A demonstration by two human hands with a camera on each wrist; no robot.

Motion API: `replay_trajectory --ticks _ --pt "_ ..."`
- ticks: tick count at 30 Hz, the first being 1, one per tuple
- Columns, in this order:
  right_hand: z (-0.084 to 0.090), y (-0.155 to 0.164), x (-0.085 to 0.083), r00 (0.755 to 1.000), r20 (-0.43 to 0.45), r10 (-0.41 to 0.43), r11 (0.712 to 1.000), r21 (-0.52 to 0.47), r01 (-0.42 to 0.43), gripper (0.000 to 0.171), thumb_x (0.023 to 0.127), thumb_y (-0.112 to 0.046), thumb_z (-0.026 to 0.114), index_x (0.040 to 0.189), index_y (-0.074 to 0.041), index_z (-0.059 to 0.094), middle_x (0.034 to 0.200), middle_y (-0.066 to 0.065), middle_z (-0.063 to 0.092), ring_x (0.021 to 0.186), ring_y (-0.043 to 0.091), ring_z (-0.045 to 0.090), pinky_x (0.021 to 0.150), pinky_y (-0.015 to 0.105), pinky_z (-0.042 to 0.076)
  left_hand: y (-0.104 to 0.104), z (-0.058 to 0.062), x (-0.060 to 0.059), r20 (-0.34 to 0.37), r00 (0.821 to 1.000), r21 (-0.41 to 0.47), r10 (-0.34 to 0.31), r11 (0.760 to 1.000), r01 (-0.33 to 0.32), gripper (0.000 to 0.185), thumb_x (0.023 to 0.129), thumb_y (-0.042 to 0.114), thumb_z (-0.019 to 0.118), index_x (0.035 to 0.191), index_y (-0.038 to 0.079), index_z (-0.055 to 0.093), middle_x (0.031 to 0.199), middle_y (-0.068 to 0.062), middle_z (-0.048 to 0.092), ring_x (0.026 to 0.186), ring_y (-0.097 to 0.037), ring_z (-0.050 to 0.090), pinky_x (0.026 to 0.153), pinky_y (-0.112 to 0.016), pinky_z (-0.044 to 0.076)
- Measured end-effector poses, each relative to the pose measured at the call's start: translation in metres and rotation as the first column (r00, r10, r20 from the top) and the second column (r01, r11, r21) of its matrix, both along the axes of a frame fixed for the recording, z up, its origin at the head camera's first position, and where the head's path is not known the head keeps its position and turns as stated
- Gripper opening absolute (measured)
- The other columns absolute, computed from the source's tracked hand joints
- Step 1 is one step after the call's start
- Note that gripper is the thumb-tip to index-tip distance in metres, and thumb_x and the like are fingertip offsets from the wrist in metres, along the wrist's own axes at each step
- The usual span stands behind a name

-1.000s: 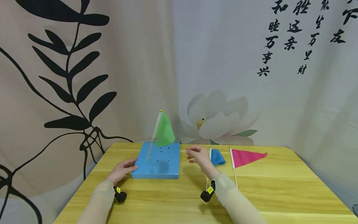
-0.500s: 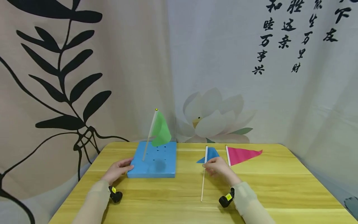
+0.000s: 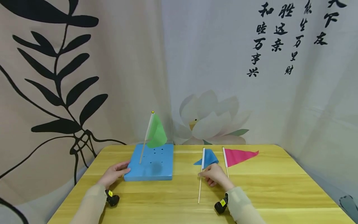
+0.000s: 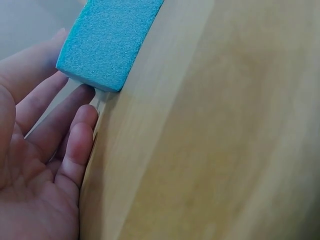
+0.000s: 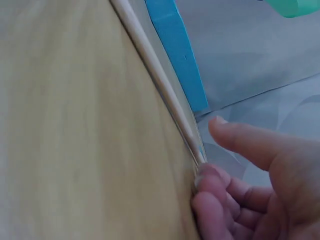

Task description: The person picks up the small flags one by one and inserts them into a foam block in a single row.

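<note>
Blue flag [image 3: 206, 158] stick pinched by right hand [image 3: 213, 176]; left hand [image 3: 114, 173], relaxed, touches foam block [image 3: 151, 163].

the left hand [image 3: 114, 174] lies flat and relaxed, fingers straight, pointing toward two o'clock. the right hand [image 3: 214, 175] sits at its three o'clock, fingers curled in a pinch, thumb extended, forearm trailing toward five o'clock.
</note>
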State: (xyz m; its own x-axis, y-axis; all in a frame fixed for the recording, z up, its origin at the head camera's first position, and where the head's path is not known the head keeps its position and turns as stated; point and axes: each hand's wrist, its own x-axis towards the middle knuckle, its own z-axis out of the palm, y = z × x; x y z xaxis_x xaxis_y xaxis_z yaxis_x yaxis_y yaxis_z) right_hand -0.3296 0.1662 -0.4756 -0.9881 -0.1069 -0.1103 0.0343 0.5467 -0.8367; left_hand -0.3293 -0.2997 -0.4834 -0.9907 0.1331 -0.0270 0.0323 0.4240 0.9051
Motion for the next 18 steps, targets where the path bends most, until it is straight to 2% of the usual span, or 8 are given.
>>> replay_trajectory --ticks 6,11,18 --pt "-0.0016 -0.0039 0.0016 0.999 -0.053 -0.003 0.998 0.067 0.006 0.041 0.076 -0.030 0.084 0.055 -0.009 0.055 0.048 0.001 0.050 0.038 0.012 0.048 0.039 0.029 0.048 0.0027 0.0011 0.0022 0.006 1.000 -0.010 -0.003 1.000 0.003 0.065 0.095 0.036 0.062 0.149 0.007 0.039 0.149 -0.022 0.037 0.131 -0.041 0.040 0.099 -0.055 0.040" --pt "-0.0023 -0.0060 0.0018 0.996 -0.090 0.012 0.997 0.083 -0.004 0.050 0.074 -0.028 0.085 0.049 -0.015 0.044 0.042 -0.002 0.044 0.033 0.010 0.043 0.036 0.026 0.045 0.0027 0.0016 0.0036 0.016 1.000 -0.011 -0.001 1.000 0.002 0.065 0.096 0.035 0.062 0.149 0.006 0.039 0.150 -0.023 0.036 0.131 -0.042 0.040 0.100 -0.055 0.039" --pt "0.0010 -0.0062 0.0037 0.995 -0.100 0.000 0.995 0.095 0.009 0.047 0.074 -0.020 0.084 0.047 -0.013 0.045 0.041 -0.001 0.045 0.032 0.011 0.044 0.036 0.029 0.046 0.0041 0.0035 0.0033 0.016 1.000 -0.022 -0.009 1.000 0.009 0.064 0.097 0.034 0.061 0.150 0.006 0.037 0.150 -0.024 0.035 0.131 -0.041 0.041 0.099 -0.054 0.040"
